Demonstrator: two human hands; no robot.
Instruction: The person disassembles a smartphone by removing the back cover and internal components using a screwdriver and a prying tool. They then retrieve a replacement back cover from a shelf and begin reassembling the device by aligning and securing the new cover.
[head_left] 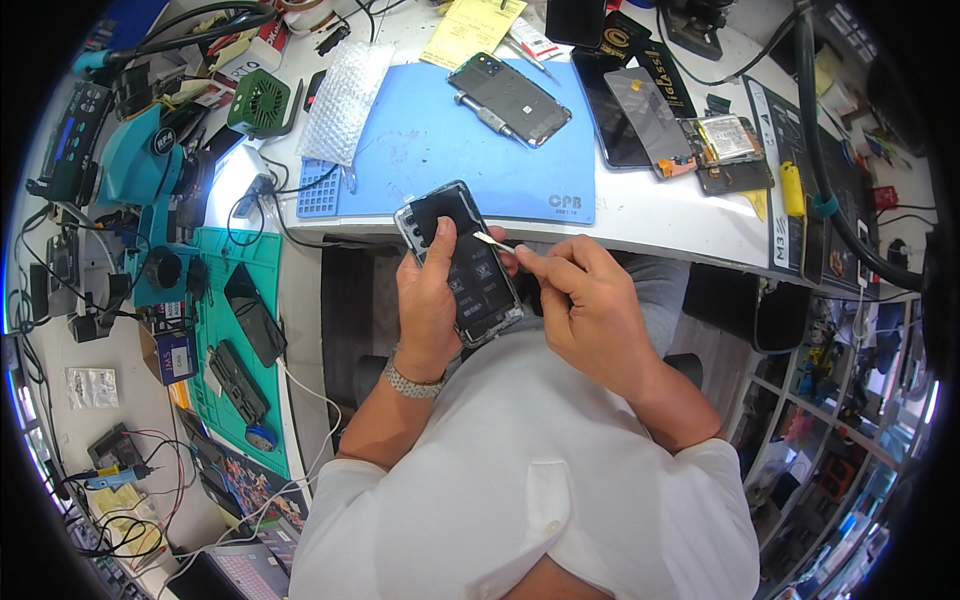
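Note:
My left hand grips an opened smartphone upright above my lap, thumb across its upper part and fingers around the far edge. Its black interior shows labelled panels and a camera cluster at the top left. My right hand pinches a thin white pry tool, whose flat tip lies at the phone's upper right, by my left thumb and fingertips. Beyond the phone is a blue silicone mat, carrying another phone back with a metal screwdriver on it.
A green mat at left holds phones and cables beside a teal microscope. Bubble wrap and a green fan stand at back left. Several phones and parts crowd the right of the desk, near a hanging black arm.

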